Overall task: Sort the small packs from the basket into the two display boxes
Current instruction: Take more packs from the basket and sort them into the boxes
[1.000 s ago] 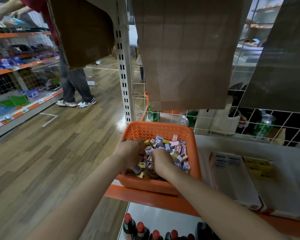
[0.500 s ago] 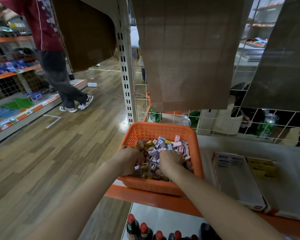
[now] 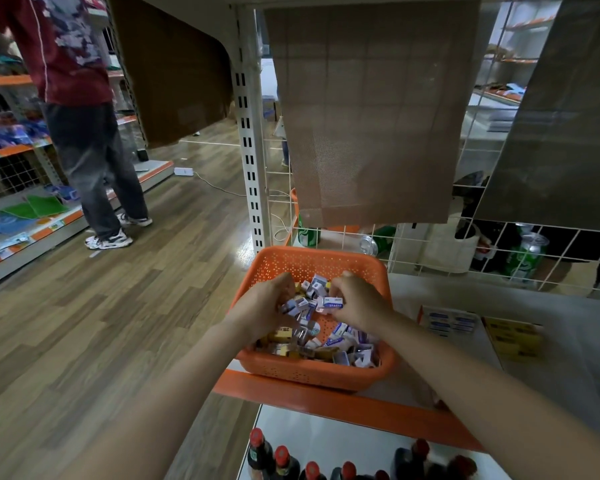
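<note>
Small packs (image 3: 329,336) mostly lying heaped in basket (image 3: 309,374); sorting looking barely begun. My left hand (image 3: 264,306) curling round few small packs, my right hand (image 3: 359,303) pinching white-blue pack (image 3: 333,302). Blue-labelled display box (image 3: 454,323) and yellow-labelled display box (image 3: 513,341) lying just right of basket, seemingly holding nothing. Mesh sheet (image 3: 361,116) hanging above basket, bottles (image 3: 281,460) standing below; nothing seeming to be blocking rightward path.

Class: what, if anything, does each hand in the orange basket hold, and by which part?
The right hand pinches a white pack by its right end. The left hand curls its fingers among the packs; whether it grips any cannot be told.
</note>
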